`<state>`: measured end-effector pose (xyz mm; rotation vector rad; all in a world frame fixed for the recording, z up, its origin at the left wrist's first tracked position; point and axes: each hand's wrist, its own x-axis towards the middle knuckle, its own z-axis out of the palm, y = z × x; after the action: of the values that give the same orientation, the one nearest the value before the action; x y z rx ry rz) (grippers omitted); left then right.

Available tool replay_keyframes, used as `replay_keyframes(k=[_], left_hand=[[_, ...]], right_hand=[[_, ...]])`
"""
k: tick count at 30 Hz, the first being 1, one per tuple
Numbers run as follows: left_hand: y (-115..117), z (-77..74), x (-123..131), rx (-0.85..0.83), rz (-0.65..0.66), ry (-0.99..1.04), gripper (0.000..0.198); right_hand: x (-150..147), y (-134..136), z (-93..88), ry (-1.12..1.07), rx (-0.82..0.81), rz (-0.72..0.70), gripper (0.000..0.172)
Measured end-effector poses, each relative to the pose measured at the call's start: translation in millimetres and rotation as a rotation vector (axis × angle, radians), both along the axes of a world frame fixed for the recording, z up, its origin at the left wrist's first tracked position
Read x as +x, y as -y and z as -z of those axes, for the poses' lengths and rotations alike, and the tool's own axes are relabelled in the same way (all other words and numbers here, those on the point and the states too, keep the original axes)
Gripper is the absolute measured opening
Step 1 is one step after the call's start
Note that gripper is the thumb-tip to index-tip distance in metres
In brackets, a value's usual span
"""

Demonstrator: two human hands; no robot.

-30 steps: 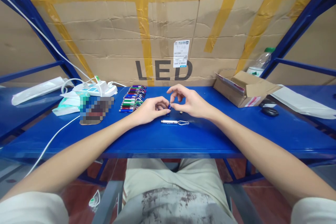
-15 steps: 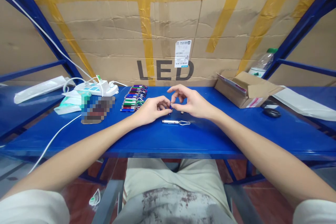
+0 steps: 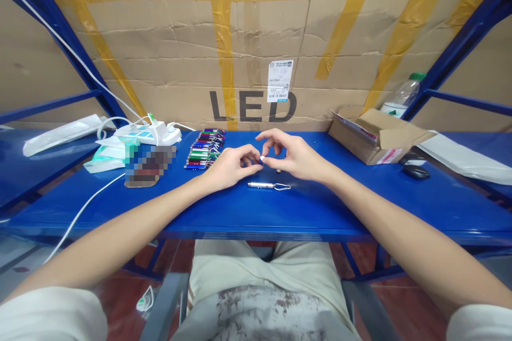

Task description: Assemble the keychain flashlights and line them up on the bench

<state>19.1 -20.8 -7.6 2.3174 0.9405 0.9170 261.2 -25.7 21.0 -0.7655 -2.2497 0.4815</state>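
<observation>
My left hand point(image 3: 232, 166) rests above the blue table, thumb and fingers curled together around something mostly hidden; a bit of blue shows by the fingertips. Close beside it, my right hand point(image 3: 296, 157) pinches a tiny pale piece point(image 3: 262, 158) between thumb and index finger, its other fingers raised. What that piece is cannot be made out. In front of both hands lies a silver mini flashlight point(image 3: 260, 185) with a carabiner clip point(image 3: 282, 187) at its right end. A small round button-like piece point(image 3: 278, 171) sits on the table under my right hand.
Left of my hands lies a row of several coloured mini flashlights point(image 3: 202, 154) with clips. Further left are a power strip point(image 3: 156, 132), a teal-and-white packet point(image 3: 112, 154) and a pixelated object point(image 3: 150, 167). At right stand an open cardboard box point(image 3: 376, 136), black mouse point(image 3: 416, 171) and plastic bottle point(image 3: 405, 96).
The pale piece at my right fingertips shows more plainly now, where blue showed before. Both hands stay in nearly the same place; the view has shifted slightly.
</observation>
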Motion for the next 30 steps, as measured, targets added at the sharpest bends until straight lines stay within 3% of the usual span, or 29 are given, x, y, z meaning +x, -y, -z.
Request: replay_keyframes(k=[8, 16, 19, 24, 30], left_hand=[[0, -2.6, -1, 0.038, 0.004, -0.015, 0.023], [4, -7.9, -1, 0.098, 0.026, -0.027, 0.017], [1, -4.7, -2, 0.061, 0.016, 0.003, 0.02], [-9, 5.5, -4, -0.055, 0.019, 0.067, 0.028], [-14, 10.5, -6, -0.096, 0.018, 0.074, 0.031]], right_hand=[[5, -1, -4.8, -0.019, 0.022, 0.009, 0.041], [12, -8, -5.0, -0.029, 0.045, 0.113, 0.023], [16, -11, -6.7, 0.09, 0.022, 0.116, 0.019], [26, -19, -4.6, 0.365, -0.138, 0.042, 0.026], [28, -22, 0.1, 0.412, -0.19, -0.006, 0.022]])
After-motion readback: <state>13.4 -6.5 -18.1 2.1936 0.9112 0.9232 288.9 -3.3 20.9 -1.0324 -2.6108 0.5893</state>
